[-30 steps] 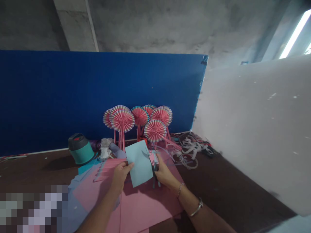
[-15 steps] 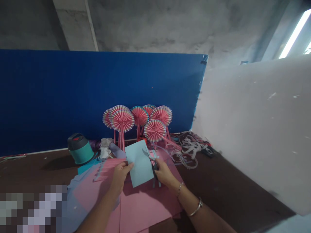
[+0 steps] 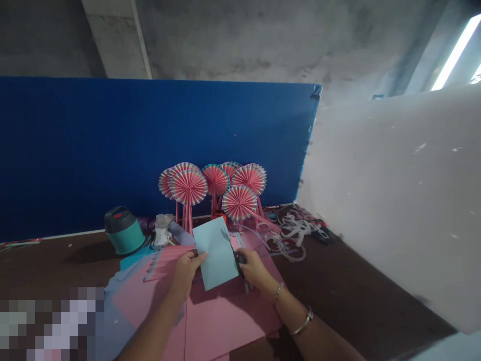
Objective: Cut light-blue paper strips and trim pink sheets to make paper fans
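A light blue sheet of paper is pinched at its left edge by my left hand, thumb on top. My right hand is closed around the dark handles of a pair of scissors at the sheet's right edge. One scissor blade shows over the upper right of the paper; the rest of the cutting part is hard to make out. Below both hands lie large pink sheets, and a thin pale strip hangs by the scissors.
Several round pleated pink paper fans stand behind the paper, before a blue partition. A teal and black container sits left. Curled white paper strips pile up right, near a white panel. Lavender sheets lie front left.
The scissors have shifted slightly at the sheet's right edge and their blades are closer together. Pale strips beside the sheet have moved. My left hand stays in place.
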{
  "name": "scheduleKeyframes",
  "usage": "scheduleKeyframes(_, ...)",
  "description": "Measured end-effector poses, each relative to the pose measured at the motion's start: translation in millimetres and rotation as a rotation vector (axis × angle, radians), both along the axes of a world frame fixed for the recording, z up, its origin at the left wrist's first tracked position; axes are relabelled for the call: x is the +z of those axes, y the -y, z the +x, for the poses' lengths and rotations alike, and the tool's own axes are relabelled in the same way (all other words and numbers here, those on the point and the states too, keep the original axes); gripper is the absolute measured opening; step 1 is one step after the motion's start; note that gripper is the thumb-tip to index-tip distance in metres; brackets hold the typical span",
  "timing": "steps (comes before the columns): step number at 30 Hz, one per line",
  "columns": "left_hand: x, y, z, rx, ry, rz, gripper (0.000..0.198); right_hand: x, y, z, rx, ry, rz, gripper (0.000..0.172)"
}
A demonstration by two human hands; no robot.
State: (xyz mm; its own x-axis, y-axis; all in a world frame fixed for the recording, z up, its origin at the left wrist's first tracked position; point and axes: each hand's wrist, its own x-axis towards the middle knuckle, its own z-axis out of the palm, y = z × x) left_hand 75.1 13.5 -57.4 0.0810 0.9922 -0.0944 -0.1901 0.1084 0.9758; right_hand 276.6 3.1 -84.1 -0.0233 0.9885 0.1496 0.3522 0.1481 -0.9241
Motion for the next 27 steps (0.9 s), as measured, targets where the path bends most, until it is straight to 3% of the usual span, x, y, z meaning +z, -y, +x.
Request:
scheduleKeyframes(16,-1.9,-0.8,0.2,-0.009,-0.005,0.026,0.04,10.4,5.1,-1.5,-0.073,0.04,-0.041,0.028)
scheduleKeyframes(27,-3.1,-0.3,-0.2,-0.025,-0.024,0.035,0.042,8.9,6.0,-2.1,-0.034,0.024,-0.009,0.023)
